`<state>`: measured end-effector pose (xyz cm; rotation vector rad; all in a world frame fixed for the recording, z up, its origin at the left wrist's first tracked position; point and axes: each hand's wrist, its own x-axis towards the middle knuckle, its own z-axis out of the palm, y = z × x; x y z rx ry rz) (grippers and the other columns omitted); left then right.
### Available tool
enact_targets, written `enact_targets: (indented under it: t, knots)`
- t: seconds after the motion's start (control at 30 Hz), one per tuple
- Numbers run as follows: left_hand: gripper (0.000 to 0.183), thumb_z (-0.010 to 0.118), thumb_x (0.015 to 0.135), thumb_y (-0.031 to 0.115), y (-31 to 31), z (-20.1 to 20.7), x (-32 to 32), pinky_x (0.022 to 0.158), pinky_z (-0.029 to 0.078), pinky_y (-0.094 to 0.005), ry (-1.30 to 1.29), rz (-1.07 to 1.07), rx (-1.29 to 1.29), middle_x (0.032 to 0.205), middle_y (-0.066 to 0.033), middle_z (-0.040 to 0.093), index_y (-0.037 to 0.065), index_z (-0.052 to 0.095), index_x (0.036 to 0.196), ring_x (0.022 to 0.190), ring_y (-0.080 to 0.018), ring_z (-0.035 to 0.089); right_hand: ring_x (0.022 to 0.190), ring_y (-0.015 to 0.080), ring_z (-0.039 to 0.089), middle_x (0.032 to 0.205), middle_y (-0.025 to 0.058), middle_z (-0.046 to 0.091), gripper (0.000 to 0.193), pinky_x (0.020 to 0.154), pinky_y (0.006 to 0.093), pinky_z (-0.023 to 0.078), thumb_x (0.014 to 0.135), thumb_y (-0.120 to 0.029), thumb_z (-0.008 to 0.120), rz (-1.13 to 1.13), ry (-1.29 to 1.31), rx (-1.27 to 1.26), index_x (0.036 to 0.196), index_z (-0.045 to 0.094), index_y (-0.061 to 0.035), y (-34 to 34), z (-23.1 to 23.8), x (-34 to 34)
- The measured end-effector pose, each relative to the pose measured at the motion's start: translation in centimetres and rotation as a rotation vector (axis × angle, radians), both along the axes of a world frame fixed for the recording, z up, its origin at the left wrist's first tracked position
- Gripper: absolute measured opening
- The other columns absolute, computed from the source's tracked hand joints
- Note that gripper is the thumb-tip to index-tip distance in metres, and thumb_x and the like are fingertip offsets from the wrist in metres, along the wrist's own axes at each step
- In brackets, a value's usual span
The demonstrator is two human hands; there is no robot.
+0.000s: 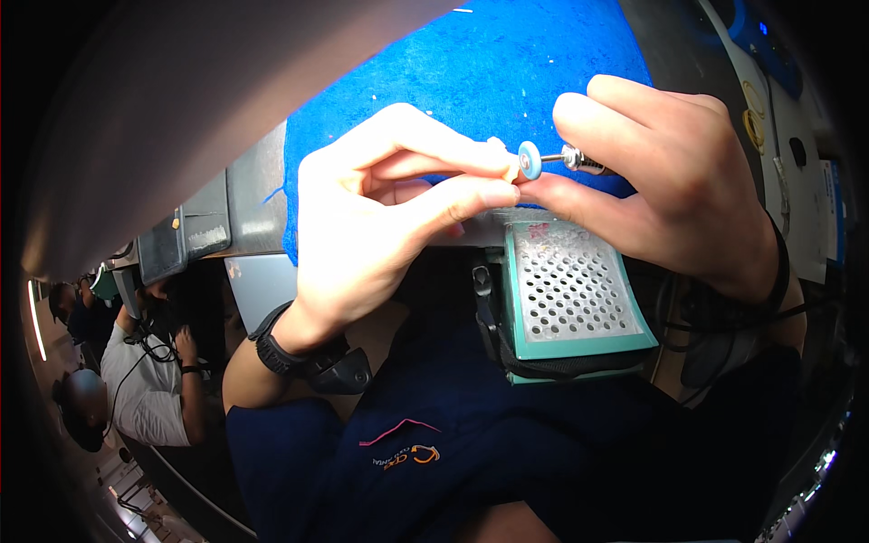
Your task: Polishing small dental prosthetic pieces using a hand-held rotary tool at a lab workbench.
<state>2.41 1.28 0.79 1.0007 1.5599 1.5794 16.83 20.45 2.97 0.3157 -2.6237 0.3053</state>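
Observation:
My left hand (362,217) pinches a small pale piece (497,143) between thumb and forefinger; most of it is hidden by the fingertips. My right hand (679,172) is closed around a rotary handpiece (587,161), whose metal nose and thin shank point left. A light-blue polishing wheel (530,160) sits on the end of that shank. The wheel is right at my left fingertips, against or very near the pale piece; I cannot tell whether they touch. My right thumb reaches across below the wheel to my left fingertips.
Under the hands lies a blue cloth (471,63). Nearer me stands a green-framed box with a perforated metal top (577,294). Dark trays (206,217) lie on the left. A large blurred shape (199,109) crosses the upper left. Another person in a white shirt (149,389) sits far left.

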Motion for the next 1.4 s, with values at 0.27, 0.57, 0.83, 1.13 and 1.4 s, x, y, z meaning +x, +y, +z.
enact_targets:
  t: [0.27,0.57,0.83,1.13,1.4]
  knots:
    - [0.016,0.07,0.09,-0.011,0.4,0.3,0.3,0.066,0.058,-0.0233,-0.039,-0.013,0.024,0.101,-0.0188,0.075,-0.001,0.062,0.1,0.081,-0.0148,0.072,0.054,0.0236,0.054,0.07,0.0068,0.049,0.031,0.047,0.0353,0.039,0.07,-0.012,0.085,0.0,0.006,0.032,0.088,0.063,-0.0026,0.2,-0.1,0.5]
    - [0.017,0.071,0.089,-0.011,0.6,0.2,0.6,0.066,0.056,-0.0236,-0.034,-0.016,0.007,0.099,-0.0198,0.075,0.0,0.063,0.1,0.076,-0.0128,0.069,0.053,0.0226,0.052,0.069,0.0065,0.046,0.029,0.046,0.0353,0.038,0.07,-0.012,0.085,0.005,-0.001,0.022,0.085,0.062,-0.0035,0.6,-0.1,0.9]
    - [0.017,0.071,0.089,-0.01,-0.7,0.5,-1.8,0.067,0.055,-0.0233,-0.046,-0.018,0.011,0.099,-0.0196,0.075,0.0,0.063,0.1,0.076,-0.013,0.068,0.054,0.0231,0.053,0.069,0.0068,0.047,0.029,0.047,0.0354,0.039,0.071,-0.012,0.084,0.012,0.01,0.015,0.088,0.062,-0.003,-0.6,0.0,-1.6]
    - [0.018,0.072,0.087,-0.011,-0.8,0.5,-2.3,0.068,0.057,-0.0236,-0.029,-0.035,0.009,0.102,-0.02,0.076,-0.001,0.064,0.1,0.086,-0.0165,0.074,0.055,0.0243,0.054,0.07,0.0074,0.05,0.031,0.047,0.0359,0.04,0.071,-0.013,0.085,0.001,-0.042,0.012,0.088,0.062,-0.0024,-0.7,0.5,-2.1]
    - [0.018,0.075,0.085,-0.01,-1.0,0.4,-2.4,0.066,0.057,-0.0239,-0.057,-0.024,-0.013,0.1,-0.019,0.076,-0.002,0.066,0.097,0.085,-0.0167,0.073,0.055,0.0235,0.054,0.07,0.0072,0.05,0.03,0.047,0.0356,0.039,0.07,-0.013,0.085,0.011,-0.009,-0.009,0.088,0.063,-0.0022,-1.0,-0.1,-1.8]
